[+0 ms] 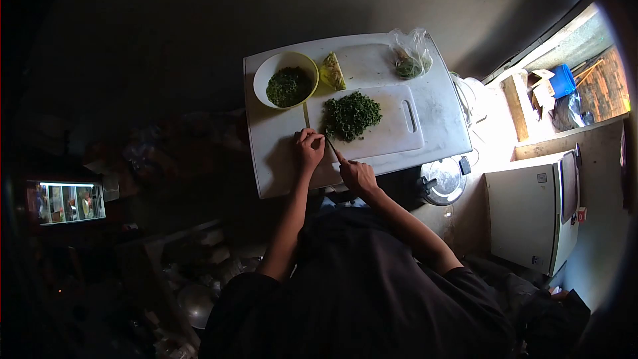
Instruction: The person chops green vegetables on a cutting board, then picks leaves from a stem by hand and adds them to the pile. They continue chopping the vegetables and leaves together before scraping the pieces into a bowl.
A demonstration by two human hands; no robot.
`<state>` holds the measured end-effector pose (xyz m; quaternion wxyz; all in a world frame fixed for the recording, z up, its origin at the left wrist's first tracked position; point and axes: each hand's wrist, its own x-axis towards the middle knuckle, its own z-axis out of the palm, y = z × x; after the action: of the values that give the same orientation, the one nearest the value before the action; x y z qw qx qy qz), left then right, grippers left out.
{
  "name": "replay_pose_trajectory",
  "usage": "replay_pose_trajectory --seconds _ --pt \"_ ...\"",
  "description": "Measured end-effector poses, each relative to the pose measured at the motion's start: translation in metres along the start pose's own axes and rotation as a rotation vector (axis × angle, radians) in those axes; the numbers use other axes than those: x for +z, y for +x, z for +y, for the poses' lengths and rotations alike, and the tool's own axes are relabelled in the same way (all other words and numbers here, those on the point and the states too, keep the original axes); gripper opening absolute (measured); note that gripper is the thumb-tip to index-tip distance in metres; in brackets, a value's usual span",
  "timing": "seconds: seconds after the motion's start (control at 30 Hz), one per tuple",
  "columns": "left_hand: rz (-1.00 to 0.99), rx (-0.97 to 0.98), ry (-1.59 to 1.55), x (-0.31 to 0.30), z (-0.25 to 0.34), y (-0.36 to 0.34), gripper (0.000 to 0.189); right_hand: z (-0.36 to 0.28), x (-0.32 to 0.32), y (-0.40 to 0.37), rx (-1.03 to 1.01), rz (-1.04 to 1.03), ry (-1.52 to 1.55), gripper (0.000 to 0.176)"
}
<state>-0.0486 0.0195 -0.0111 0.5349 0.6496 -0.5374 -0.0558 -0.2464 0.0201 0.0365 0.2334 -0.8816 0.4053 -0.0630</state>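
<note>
My right hand (pixel 359 177) is wrapped round the handle of a knife (pixel 334 151), whose blade points up and left towards the cutting board's near left corner. Close to the blade tip, my left hand (pixel 310 148) has its fingers drawn together; what they hold, if anything, is too small to tell. A narrow strip-like object (pixel 306 115) runs from beside the left fingers towards the bowl. Chopped green leaves (pixel 352 115) lie heaped on the white cutting board (pixel 395 136). Behind the left hand, the pale yellow bowl (pixel 263 73) holds more chopped greens (pixel 289 86).
On the white table (pixel 271 166) are a yellow-green packet (pixel 333 72) beside the bowl and a clear plastic bag (pixel 412 63) with greens at the back right. A round metal lid or pot (pixel 444 181) and a small white fridge (pixel 522 209) stand to the right.
</note>
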Motion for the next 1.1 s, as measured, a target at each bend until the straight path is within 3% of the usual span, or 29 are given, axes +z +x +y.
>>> replay_pose_trajectory --seconds 0.43,0.83,0.9,1.1 --pt "-0.020 0.028 -0.007 -0.001 0.002 0.001 0.012 -0.006 -0.006 0.016 -0.016 0.059 0.051 0.059" --pt "-0.062 0.123 0.271 -0.004 0.009 0.005 0.010 -0.008 -0.017 -0.001 0.003 0.096 0.064 0.058" --pt "-0.054 0.103 0.264 -0.003 0.010 0.002 0.008 -0.008 -0.014 -0.003 0.041 -0.024 0.079 0.066" --pt "-0.040 0.107 0.178 -0.002 0.001 -0.001 0.006 -0.007 0.000 -0.003 0.030 -0.039 0.041 0.067"
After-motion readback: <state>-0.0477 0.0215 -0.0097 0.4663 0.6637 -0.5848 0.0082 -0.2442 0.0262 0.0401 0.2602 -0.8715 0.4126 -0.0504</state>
